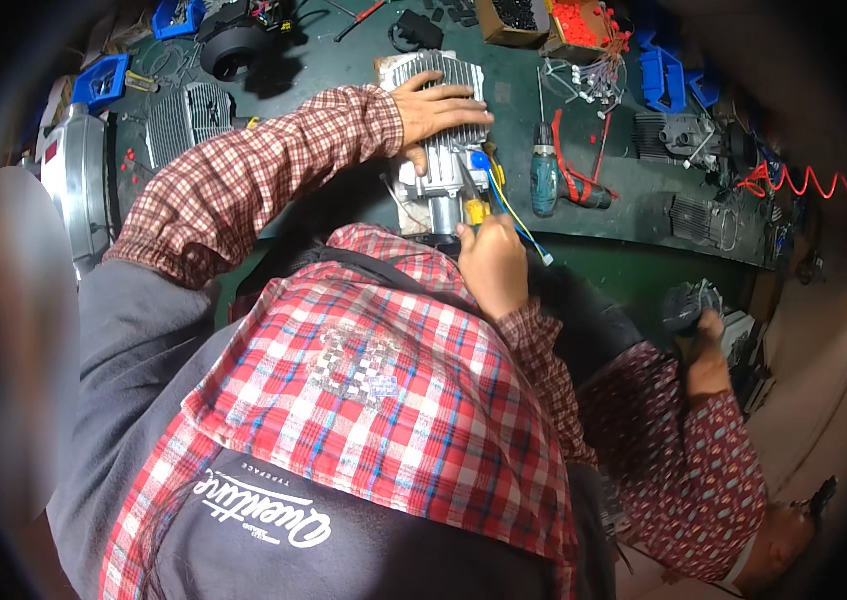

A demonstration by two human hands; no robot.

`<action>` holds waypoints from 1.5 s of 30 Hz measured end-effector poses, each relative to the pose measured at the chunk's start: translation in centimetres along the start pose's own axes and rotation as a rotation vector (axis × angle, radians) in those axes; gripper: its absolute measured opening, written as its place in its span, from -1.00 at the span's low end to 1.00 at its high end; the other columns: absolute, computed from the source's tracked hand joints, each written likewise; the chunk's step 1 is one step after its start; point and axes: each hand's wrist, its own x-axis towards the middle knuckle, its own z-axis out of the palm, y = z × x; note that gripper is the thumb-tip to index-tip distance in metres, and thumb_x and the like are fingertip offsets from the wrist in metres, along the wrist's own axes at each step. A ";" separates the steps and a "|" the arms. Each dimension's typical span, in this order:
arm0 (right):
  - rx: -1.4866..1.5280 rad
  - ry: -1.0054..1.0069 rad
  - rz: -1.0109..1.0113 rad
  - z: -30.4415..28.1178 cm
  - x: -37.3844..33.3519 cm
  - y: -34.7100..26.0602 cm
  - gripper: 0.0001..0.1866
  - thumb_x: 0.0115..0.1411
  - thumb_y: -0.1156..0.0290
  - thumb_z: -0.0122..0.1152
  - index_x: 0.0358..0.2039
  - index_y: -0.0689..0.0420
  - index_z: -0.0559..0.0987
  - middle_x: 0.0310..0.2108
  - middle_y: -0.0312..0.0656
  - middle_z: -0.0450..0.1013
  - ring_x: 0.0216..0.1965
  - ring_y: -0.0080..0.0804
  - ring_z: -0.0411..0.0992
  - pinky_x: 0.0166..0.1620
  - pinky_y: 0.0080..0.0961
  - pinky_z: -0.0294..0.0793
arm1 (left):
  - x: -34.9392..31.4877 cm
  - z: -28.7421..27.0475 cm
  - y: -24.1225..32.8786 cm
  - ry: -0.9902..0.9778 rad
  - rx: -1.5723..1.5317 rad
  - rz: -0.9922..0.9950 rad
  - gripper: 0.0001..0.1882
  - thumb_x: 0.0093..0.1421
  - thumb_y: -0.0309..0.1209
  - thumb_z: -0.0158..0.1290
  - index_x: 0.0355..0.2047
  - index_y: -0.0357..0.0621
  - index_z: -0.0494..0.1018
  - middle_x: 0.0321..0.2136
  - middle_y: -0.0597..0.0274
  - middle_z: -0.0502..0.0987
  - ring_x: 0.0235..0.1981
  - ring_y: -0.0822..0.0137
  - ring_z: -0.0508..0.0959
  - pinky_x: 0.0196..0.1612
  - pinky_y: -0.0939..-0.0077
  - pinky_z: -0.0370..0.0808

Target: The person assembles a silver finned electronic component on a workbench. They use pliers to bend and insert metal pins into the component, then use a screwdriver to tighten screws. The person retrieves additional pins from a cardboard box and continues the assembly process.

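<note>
A silver finned metal housing (pixel 441 70) lies on the green bench in front of me, with a grey cylinder (pixel 446 212) at its near end. My left hand (pixel 436 112) lies flat across the fins, fingers spread. My right hand (pixel 496 262) is closed around a screwdriver with a yellow handle (pixel 478 212). Its shaft slants up toward the housing's right side; the tip is hard to make out. Beside it are a round blue part (pixel 482 160) and a yellow and blue cable (pixel 516 218) ending in a white connector. My sleeves are checked.
A teal power drill (pixel 545 172) and a red-handled tool (pixel 572 165) lie to the right. More finned housings (pixel 184 122) rest at left and right. Boxes of red parts (pixel 581 25) and blue bins (pixel 663 80) stand behind. At right, a co-worker's hand (pixel 708 335) holds a dark part.
</note>
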 end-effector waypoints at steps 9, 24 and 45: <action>0.061 0.024 -0.036 -0.3 1.4 -2.6 -0.71 0.23 0.34 0.17 -0.30 0.39 0.45 -0.27 0.14 0.39 -0.36 0.12 0.52 -0.29 -0.08 0.54 | 0.3 2.3 -2.3 0.080 0.081 0.014 0.50 -0.57 0.57 -0.10 0.42 0.08 -0.13 0.43 0.28 -0.06 0.44 0.21 -0.11 0.37 -0.19 -0.11; 0.085 -0.001 -0.008 -0.6 1.1 1.3 -0.69 0.20 0.31 0.22 -0.29 0.38 0.53 -0.24 0.14 0.40 -0.20 0.14 0.45 -0.15 -0.08 0.46 | -0.4 0.9 -2.2 0.000 0.099 -0.003 0.43 -0.55 0.61 -0.15 0.41 0.29 -0.09 0.42 0.26 -0.05 0.44 0.13 -0.08 0.36 -0.25 -0.12; -0.947 0.252 -0.599 -5.5 5.3 -1.0 -0.78 0.11 0.38 0.09 -0.32 0.19 0.63 -0.16 -0.15 0.40 -0.09 -0.27 0.31 -0.24 -0.30 0.24 | -1.1 0.6 -2.8 0.089 0.051 -0.001 0.44 -0.61 0.58 -0.10 0.40 0.30 -0.03 0.42 0.32 -0.04 0.44 0.17 -0.09 0.38 -0.23 -0.18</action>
